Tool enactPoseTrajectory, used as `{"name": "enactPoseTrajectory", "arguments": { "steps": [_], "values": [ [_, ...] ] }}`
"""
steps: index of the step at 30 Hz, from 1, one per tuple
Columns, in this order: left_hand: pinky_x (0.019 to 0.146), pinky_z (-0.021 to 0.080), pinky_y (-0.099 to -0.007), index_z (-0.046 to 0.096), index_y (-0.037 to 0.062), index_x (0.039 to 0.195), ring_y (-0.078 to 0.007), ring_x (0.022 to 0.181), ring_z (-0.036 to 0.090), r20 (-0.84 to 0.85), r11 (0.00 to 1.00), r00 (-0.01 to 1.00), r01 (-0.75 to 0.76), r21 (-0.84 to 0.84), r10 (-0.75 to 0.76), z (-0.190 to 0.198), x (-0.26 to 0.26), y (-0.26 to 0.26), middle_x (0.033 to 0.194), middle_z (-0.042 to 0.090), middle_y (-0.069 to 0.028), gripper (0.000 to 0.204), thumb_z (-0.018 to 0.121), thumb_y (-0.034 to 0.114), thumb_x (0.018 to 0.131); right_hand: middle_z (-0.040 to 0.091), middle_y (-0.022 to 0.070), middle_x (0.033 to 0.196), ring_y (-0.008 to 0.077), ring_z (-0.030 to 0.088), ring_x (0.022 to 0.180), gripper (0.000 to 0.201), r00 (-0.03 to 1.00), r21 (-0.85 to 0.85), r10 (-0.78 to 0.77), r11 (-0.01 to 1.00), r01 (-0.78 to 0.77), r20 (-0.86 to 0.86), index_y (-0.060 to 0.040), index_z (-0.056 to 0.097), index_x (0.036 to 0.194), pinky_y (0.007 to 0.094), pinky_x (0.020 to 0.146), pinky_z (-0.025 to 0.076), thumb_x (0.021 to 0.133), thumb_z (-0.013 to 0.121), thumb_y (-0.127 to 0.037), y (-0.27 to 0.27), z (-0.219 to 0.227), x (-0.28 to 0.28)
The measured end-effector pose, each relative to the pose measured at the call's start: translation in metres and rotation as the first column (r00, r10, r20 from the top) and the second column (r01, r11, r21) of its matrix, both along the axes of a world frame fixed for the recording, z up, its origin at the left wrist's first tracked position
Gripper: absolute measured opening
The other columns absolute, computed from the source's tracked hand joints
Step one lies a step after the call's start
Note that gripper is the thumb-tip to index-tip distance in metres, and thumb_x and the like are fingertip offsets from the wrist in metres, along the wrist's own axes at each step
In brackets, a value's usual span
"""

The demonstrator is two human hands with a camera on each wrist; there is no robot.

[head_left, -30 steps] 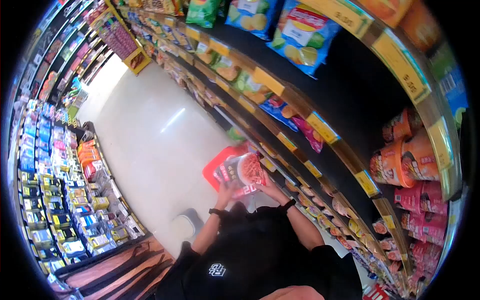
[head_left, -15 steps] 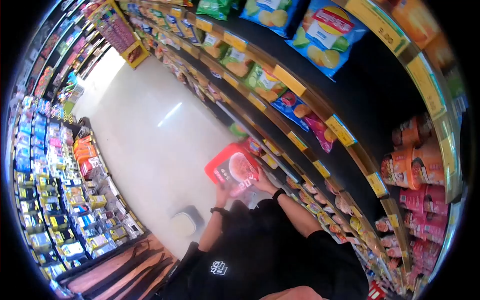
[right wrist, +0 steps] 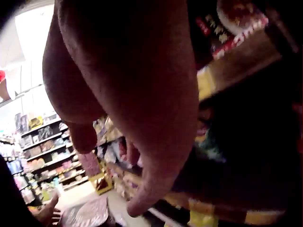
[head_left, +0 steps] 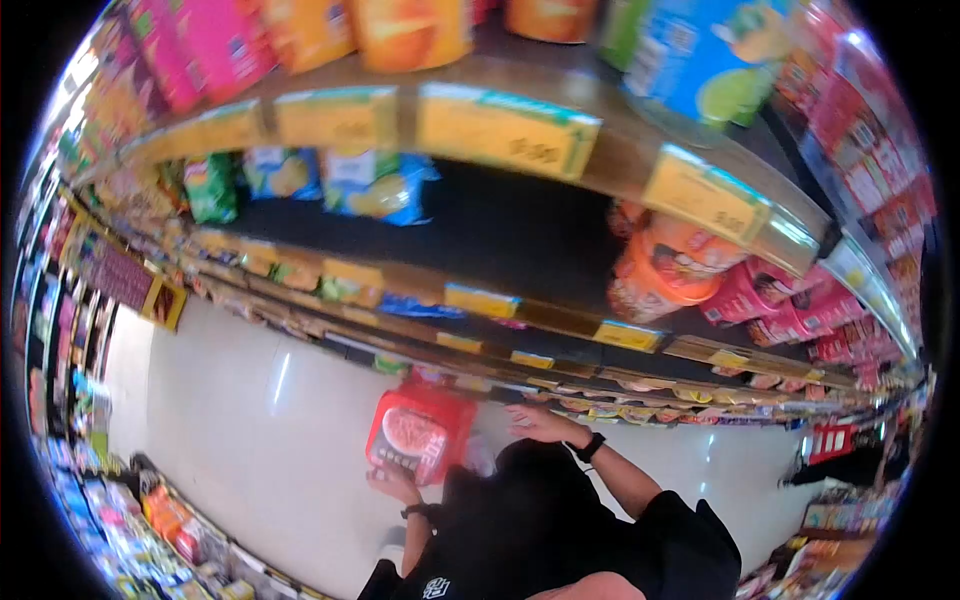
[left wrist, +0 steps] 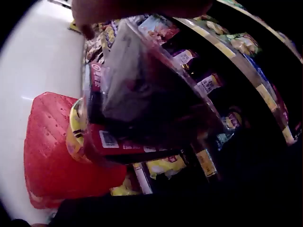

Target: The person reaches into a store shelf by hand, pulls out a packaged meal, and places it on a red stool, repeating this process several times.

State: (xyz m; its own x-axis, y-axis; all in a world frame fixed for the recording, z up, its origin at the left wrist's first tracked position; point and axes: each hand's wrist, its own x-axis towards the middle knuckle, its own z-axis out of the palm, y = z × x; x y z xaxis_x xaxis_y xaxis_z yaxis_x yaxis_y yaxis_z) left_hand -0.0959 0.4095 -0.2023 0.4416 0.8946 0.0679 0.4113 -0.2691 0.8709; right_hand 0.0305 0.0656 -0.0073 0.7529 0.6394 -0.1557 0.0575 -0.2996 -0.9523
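My left hand (head_left: 395, 483) holds a red-and-black food package (head_left: 425, 440) by its lower left edge; a bowl of food is printed on its front. In the left wrist view the package (left wrist: 142, 94) has shiny clear wrapping and a barcode, with my left fingers (left wrist: 137, 9) above it. Beyond it a red plastic piece (left wrist: 66, 156) with small holes overlaps it. Away from the package, to its right, my right hand (head_left: 545, 424) reaches toward the shelves with fingers extended and holds nothing. Its fingers (right wrist: 161, 175) spread downward in the right wrist view.
A long shelf (head_left: 500, 210) runs across ahead, with yellow price tags. It holds chip bags (head_left: 375, 185), orange noodle tubs (head_left: 665, 265) and pink tubs (head_left: 770, 300). Pale floor (head_left: 230, 400) stretches to the left, with more shelving (head_left: 90, 510) beyond. A person in dark clothes (head_left: 850, 460) is at far right.
My right hand has let go of the package and moved right, toward the shelves. My left hand keeps the package. The head view has turned right, bringing the shelf across the front.
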Motion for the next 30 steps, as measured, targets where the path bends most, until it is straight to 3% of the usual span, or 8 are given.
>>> {"name": "enactPoseTrajectory", "arguments": {
  "steps": [1, 7, 11, 13, 15, 20, 26, 30],
  "values": [
    [0.099, 0.037, -0.0492, 0.041, -0.0082, 0.123, -0.0377, 0.117, 0.042, -0.12, 0.961, 0.991, -0.029, 0.274, 0.064, 0.001, 0.004, -0.002, 0.126, 0.04, -0.0265, 0.052, 0.056, 0.032, 0.094, 0.049, 0.0192, 0.132, 0.0251, 0.054, 0.116, 0.058, 0.999, 0.038, -0.029, 0.999, 0.031, -0.044, -0.0022, 0.04, 0.137, 0.0367, 0.093, 0.048, 0.093, 0.059, -0.033, -0.018, 0.006, 0.001],
    [0.103, 0.032, -0.0516, 0.042, -0.0098, 0.123, -0.0425, 0.119, 0.039, -0.138, 0.962, 0.959, -0.228, 0.151, 0.249, 0.016, 0.021, -0.018, 0.126, 0.039, -0.0288, 0.059, 0.057, 0.039, 0.093, 0.063, 0.0137, 0.109, 0.0212, 0.064, 0.098, 0.037, 0.787, -0.142, -0.549, 0.787, 0.6, 0.283, -0.0048, 0.058, 0.117, 0.0315, 0.078, 0.051, 0.09, 0.062, -0.029, -0.106, 0.083, 0.022],
    [0.103, 0.033, -0.0501, 0.042, -0.0091, 0.124, -0.0419, 0.122, 0.037, -0.15, 0.847, 0.987, 0.033, 0.53, 0.056, 0.035, 0.028, -0.031, 0.131, 0.038, -0.0274, 0.052, 0.054, 0.031, 0.095, 0.067, 0.0148, 0.084, 0.026, 0.066, 0.082, 0.031, 0.616, -0.343, -0.444, 0.553, 0.76, 0.65, -0.0045, 0.066, 0.098, 0.0347, 0.07, 0.051, 0.089, 0.061, -0.034, -0.161, 0.059, 0.036],
    [0.105, 0.031, -0.0499, 0.04, -0.0064, 0.128, -0.04, 0.124, 0.037, -0.074, 0.875, 0.992, 0.125, 0.468, -0.102, 0.081, 0.044, -0.069, 0.133, 0.039, -0.025, 0.053, 0.058, 0.027, 0.091, 0.064, 0.0149, 0.108, 0.0303, 0.059, 0.103, 0.035, 0.643, -0.482, -0.732, 0.49, 0.726, 0.225, -0.0055, 0.061, 0.11, 0.0428, 0.089, 0.045, 0.087, 0.06, -0.031, -0.161, 0.111, 0.031],
    [0.104, 0.03, -0.0511, 0.041, -0.0053, 0.127, -0.0405, 0.122, 0.038, -0.237, 0.764, 0.949, 0.308, 0.567, -0.206, 0.136, 0.056, -0.103, 0.131, 0.042, -0.0251, 0.055, 0.062, 0.026, 0.087, 0.064, 0.0148, 0.109, 0.0306, 0.058, 0.104, 0.035, 0.612, -0.468, -0.697, 0.428, 0.773, 0.373, -0.006, 0.06, 0.111, 0.043, 0.09, 0.044, 0.087, 0.06, -0.032, -0.179, 0.08, 0.04],
    [0.103, 0.033, -0.0427, 0.046, 0.0011, 0.118, -0.035, 0.12, 0.04, 0.132, 0.519, 0.505, 0.796, 0.311, -0.853, 0.178, 0.117, -0.19, 0.125, 0.042, -0.0193, 0.048, 0.07, 0.019, 0.081, 0.063, 0.0144, 0.112, 0.0311, 0.056, 0.107, 0.036, 0.529, -0.374, -0.581, 0.374, 0.849, 0.619, -0.007, 0.06, 0.113, 0.0434, 0.093, 0.042, 0.088, 0.059, -0.033, -0.209, 0.026, 0.071],
    [0.093, 0.039, -0.041, 0.055, -0.0003, 0.109, -0.0339, 0.11, 0.051, 0.121, 0.298, 0.272, 0.879, 0.373, -0.955, 0.228, 0.21, -0.283, 0.11, 0.056, -0.0196, 0.035, 0.067, 0.02, 0.083, 0.062, 0.014, 0.115, 0.0318, 0.054, 0.11, 0.038, 0.5, -0.296, -0.584, 0.413, 0.861, 0.64, -0.0084, 0.059, 0.115, 0.0439, 0.096, 0.039, 0.088, 0.058, -0.035, -0.205, 0.003, 0.073],
    [0.088, 0.042, -0.041, 0.057, 0.0009, 0.106, -0.033, 0.103, 0.054, -0.038, 0.116, 0.124, 0.98, 0.161, -0.992, 0.174, 0.268, -0.285, 0.105, 0.059, -0.0185, 0.03, 0.064, 0.021, 0.085, 0.061, 0.0137, 0.117, 0.0322, 0.053, 0.113, 0.039, 0.548, -0.252, -0.6, 0.508, 0.824, 0.583, -0.0092, 0.058, 0.116, 0.0443, 0.099, 0.037, 0.088, 0.057, -0.036, -0.197, -0.011, 0.068]
  ]
}}
